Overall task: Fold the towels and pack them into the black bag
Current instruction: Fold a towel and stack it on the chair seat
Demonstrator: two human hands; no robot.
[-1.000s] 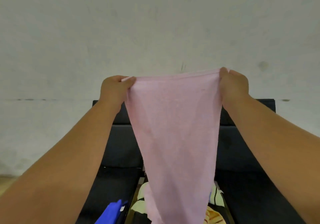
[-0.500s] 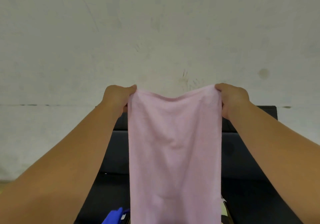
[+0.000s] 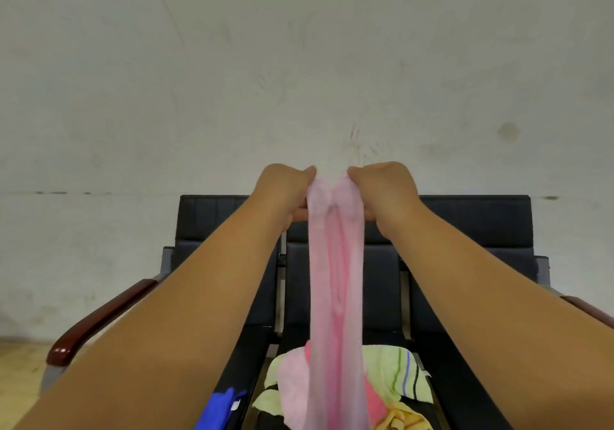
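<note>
A pink towel (image 3: 335, 296) hangs in front of me, doubled lengthwise into a narrow strip. My left hand (image 3: 282, 193) grips one top corner and my right hand (image 3: 385, 190) grips the other, and the two corners nearly touch. The towel's lower end reaches a heap of towels (image 3: 395, 373) on the middle seat: pale yellow striped, pink and yellow ones. A blue towel (image 3: 221, 406) lies at the bottom left of the heap. The black bag is not in view.
A row of black seats (image 3: 471, 230) stands against a pale wall (image 3: 299, 64). Dark red armrests (image 3: 96, 323) close both ends of the row. Bare floor shows at the far left.
My hands have come together from about a towel's width apart, folding the spread pink towel in half lengthwise. The view has tilted down, showing more of the seats and the towel heap.
</note>
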